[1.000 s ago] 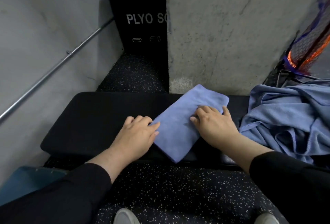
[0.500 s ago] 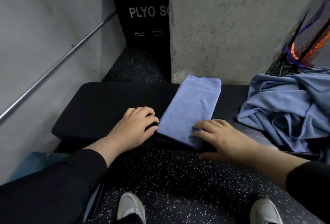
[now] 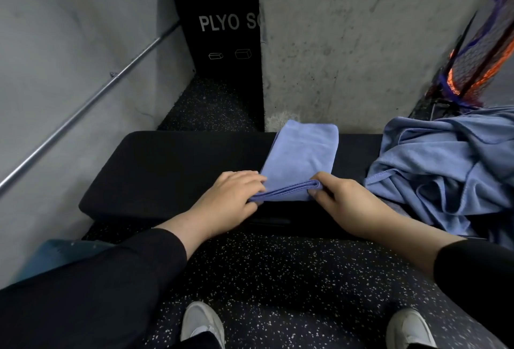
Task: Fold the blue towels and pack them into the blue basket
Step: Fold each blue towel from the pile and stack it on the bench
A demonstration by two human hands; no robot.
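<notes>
Both hands, left hand [image 3: 232, 195] and right hand [image 3: 347, 201], are pinching the folded towel's [image 3: 300, 159] near edge on the worktop [image 3: 167, 165], likely readying another fold away.

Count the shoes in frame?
2. One shoe sits bottom centre on the floor, the other shoe bottom right; both are cut off by the frame edge.

A black padded worktop [image 3: 172, 170] is sitting on dark speckled floor [image 3: 278, 265]. Behind it a concrete pillar [image 3: 347, 42] is rising beside a black box [image 3: 219, 31] reading "PLYO". A metal rail [image 3: 83, 106] is running along the grey wall [image 3: 55, 28].
</notes>
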